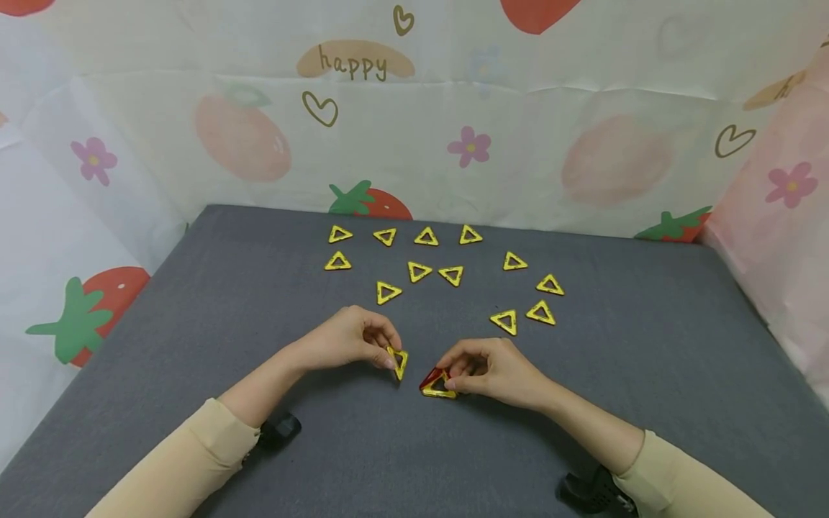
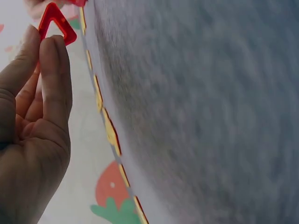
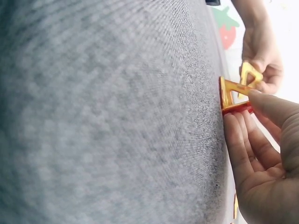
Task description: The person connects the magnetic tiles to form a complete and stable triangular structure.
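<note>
My left hand [image 1: 350, 338] pinches one triangular frame tile [image 1: 404, 364] between thumb and fingertips, tilted upright just above the grey table. In the left wrist view that tile's red face [image 2: 45, 21] shows. To its right, my right hand [image 1: 499, 370] pinches a small joined group of triangular tiles [image 1: 440, 393] that rests on the table. In the right wrist view this group [image 3: 225, 95] has yellow and red sides meeting at angles; fingers hide part of it. A narrow gap parts the left tile from the group in the head view.
Several loose yellow triangular tiles [image 1: 426, 242] lie flat, spread over the far half of the grey table [image 1: 194, 324]. The closest pair lies just beyond my right hand. A printed cloth [image 1: 414, 144] hangs behind the table's far edge. Dark wrist devices [image 1: 280, 430] sit under both sleeves.
</note>
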Demonstrator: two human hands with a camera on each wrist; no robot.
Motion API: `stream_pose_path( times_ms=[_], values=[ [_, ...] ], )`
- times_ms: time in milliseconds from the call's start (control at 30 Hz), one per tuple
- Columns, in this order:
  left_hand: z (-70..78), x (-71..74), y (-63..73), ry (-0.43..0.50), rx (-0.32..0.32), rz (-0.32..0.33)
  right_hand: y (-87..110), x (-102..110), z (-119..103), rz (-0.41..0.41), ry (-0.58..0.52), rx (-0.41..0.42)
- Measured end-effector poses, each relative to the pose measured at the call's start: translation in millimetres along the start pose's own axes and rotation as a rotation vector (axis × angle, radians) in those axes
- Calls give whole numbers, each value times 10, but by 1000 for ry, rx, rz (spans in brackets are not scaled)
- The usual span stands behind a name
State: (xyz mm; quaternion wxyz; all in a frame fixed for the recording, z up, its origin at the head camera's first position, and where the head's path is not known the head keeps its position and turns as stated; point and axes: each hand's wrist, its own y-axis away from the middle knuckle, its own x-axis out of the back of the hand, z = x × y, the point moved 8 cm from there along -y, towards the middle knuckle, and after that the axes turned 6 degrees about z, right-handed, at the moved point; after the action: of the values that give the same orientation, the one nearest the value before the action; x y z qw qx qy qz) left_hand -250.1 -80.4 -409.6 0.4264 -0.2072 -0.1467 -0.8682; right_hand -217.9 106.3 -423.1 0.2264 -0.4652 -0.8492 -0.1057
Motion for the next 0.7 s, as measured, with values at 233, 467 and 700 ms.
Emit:
stream_pose_path(
  times_ms=[233, 467, 700],
  values=[
    [169, -188, 13, 10, -70, -30, -2, -1, -5, -2, 3, 7],
    [383, -358, 53, -39, -206, -67, 0, -7, -13, -8, 16, 19],
    [544, -453, 60, -169, -349, -27, -5, 1, -3, -7, 24, 15]
  ],
)
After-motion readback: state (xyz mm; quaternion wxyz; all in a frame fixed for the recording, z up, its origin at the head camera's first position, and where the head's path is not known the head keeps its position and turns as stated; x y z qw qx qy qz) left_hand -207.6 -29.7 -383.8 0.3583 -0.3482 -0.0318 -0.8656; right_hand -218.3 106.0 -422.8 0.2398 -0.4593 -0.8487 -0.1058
